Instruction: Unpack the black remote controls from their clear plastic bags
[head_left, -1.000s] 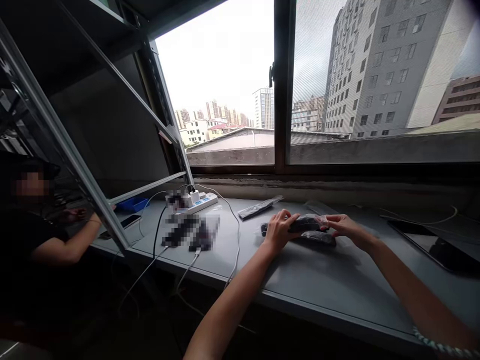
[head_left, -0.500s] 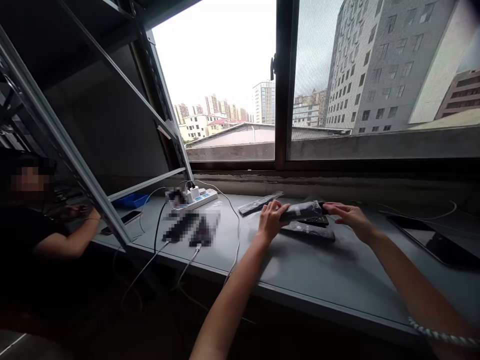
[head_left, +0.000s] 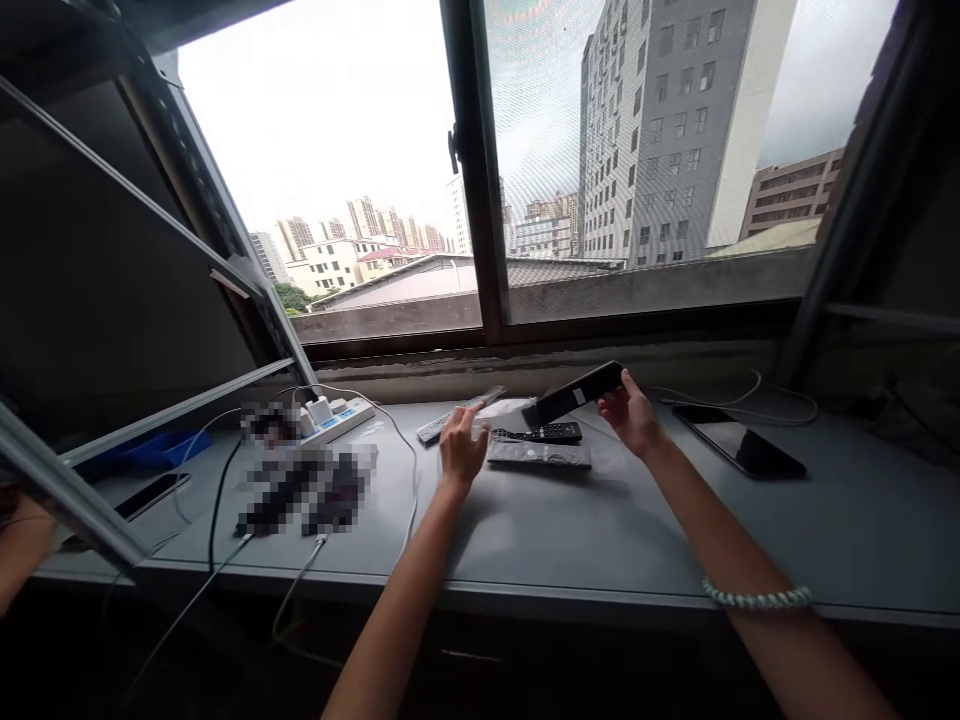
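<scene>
In my right hand is a black remote control, held at its far end and tilted up above the table. A small white label shows on its surface. My left hand is at a clear plastic bag, its fingers curled at the bag's near end; the exact grip is partly hidden. Below the raised remote lies a bare remote with buttons. In front of that sits a remote in a plastic sleeve. Another wrapped remote lies behind my left hand, partly covered by it.
A dark tablet-like device lies at the right, with a white cable behind it. On the left are a power strip, blurred items on cables, a phone and a blue tray. A metal rack post and another person's arm are farther left.
The remote has come out of its plastic bag and is now in my right hand, raised to the right. My left hand stays with the bag. The view has swung right.
</scene>
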